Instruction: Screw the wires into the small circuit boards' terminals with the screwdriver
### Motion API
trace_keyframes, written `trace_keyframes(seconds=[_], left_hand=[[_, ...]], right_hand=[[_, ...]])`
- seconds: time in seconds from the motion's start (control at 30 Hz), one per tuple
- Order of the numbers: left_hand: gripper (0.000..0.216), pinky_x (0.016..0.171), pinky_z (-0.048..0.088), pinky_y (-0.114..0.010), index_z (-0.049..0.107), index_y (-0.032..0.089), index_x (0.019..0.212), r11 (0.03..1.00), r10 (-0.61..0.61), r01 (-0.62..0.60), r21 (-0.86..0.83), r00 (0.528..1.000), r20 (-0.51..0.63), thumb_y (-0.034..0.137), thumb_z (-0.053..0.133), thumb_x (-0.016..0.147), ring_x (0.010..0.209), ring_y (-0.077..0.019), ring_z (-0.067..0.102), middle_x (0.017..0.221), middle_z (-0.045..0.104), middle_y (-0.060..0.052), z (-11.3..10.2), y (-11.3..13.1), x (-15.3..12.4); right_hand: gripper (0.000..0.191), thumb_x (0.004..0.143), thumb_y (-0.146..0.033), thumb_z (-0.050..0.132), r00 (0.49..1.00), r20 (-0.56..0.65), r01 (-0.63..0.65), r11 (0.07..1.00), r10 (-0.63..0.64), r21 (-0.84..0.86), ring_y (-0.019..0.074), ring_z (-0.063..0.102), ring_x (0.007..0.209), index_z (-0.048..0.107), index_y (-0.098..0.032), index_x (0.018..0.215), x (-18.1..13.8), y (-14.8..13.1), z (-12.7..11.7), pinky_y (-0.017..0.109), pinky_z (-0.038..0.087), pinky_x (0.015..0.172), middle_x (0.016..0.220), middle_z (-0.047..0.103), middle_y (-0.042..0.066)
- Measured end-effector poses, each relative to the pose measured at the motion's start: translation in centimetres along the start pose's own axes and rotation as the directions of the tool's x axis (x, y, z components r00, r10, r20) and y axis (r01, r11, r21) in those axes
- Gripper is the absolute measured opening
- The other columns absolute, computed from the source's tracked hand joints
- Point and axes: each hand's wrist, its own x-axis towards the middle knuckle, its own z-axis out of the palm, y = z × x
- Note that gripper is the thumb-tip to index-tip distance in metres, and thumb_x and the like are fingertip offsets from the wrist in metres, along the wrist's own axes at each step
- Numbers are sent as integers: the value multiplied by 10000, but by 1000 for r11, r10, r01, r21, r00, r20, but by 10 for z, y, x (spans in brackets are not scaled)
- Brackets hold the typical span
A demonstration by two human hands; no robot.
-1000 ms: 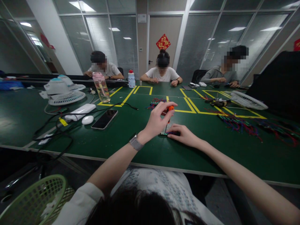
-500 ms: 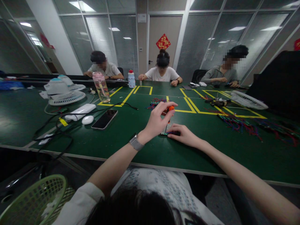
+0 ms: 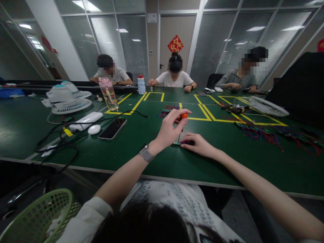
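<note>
Over the table's near middle, my left hand [image 3: 170, 127] is closed around the handle of a small orange-topped screwdriver [image 3: 184, 115]. Its dark shaft runs down, nearly upright, to a small green circuit board [image 3: 177, 143] on the table; whether the tip touches the board is too small to tell. My right hand [image 3: 196, 144] rests on the tabletop with its fingers pinched on the board's right end, covering part of it. Just beyond my left hand lies a bundle of boards with red and blue wires [image 3: 168, 109], partly hidden by the hand.
Left of my hands lie a phone [image 3: 112, 129], a white oval case [image 3: 94, 129], a white power strip [image 3: 86, 120] and black cables. A bottle [image 3: 109, 94] and fans [image 3: 68, 104] stand farther left. More wired boards [image 3: 258, 133] lie right. Several people sit across the green table [image 3: 141, 145].
The view has shifted very slightly. Both hands keep the same grip and place, and the screwdriver stays over the board.
</note>
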Motion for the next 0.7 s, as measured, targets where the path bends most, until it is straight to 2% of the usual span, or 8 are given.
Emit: trace_keyframes(seconds=[0.7], left_hand=[[183,677,544,-197,603,193,1071,1000,16,-16,-8,1000,24,241,511,920,767,-90,629,988,569,-40,0,-1,-1]], right_hand=[[193,860,-297,616,1000,-3,6,1000,-6,4,183,612,804,725,-179,967,1,-3,-1,316,488,763,891,641,64]])
